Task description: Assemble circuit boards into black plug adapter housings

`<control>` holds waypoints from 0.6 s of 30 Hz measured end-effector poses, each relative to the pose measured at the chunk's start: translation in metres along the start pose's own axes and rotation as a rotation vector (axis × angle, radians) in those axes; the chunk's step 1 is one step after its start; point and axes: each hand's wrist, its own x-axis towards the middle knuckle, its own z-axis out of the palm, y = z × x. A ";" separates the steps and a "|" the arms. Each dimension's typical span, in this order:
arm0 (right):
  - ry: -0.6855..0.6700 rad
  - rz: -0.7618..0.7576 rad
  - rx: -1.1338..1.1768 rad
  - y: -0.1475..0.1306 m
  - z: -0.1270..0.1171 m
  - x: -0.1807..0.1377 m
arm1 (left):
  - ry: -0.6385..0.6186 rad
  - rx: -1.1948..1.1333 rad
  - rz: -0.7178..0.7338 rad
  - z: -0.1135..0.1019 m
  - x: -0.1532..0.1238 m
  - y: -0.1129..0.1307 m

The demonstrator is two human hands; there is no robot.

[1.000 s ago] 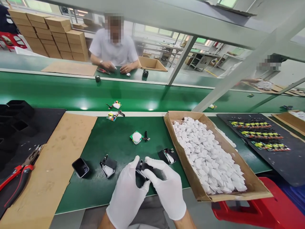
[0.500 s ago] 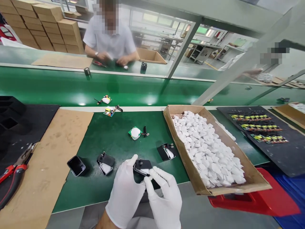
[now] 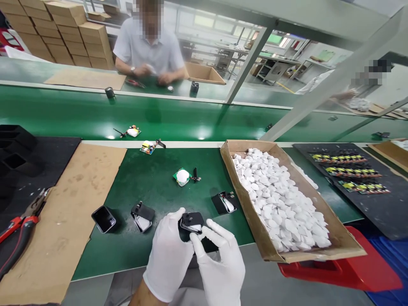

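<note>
Both my hands wear white gloves and meet near the front edge of the green mat (image 3: pixel 153 187). My left hand (image 3: pixel 168 255) and my right hand (image 3: pixel 219 263) pinch a small black charger housing (image 3: pixel 191 222) with a white insert showing at its open side. To the left lie another black housing with prongs (image 3: pixel 142 214) and a closed black shell (image 3: pixel 103 219). A third open housing (image 3: pixel 225 202) lies to the right. Farther back sits a green circuit board with a white pad (image 3: pixel 182 176).
A cardboard tray (image 3: pixel 318 255) full of white pads stands at right, over a red stool (image 3: pixel 350 272). Red-handled pliers (image 3: pixel 15 229) lie on brown cardboard (image 3: pixel 70 221) at left. Black trays hold circuit boards (image 3: pixel 350 172) at far right. A person in a grey shirt (image 3: pixel 145 51) works across the green conveyor (image 3: pixel 79 117).
My hands have turned the black housing slightly between the fingers. The loose boards on the conveyor have drifted left. The view has shifted a little.
</note>
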 end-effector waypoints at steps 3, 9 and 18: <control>-0.038 -0.102 -0.102 0.000 -0.001 0.004 | -0.005 0.031 -0.011 0.000 -0.001 0.001; -0.102 0.020 -0.007 -0.002 -0.001 0.005 | 0.025 0.068 -0.014 0.001 -0.001 0.004; -0.050 -0.266 -0.206 0.002 -0.004 0.014 | 0.017 0.092 0.011 0.001 0.000 0.005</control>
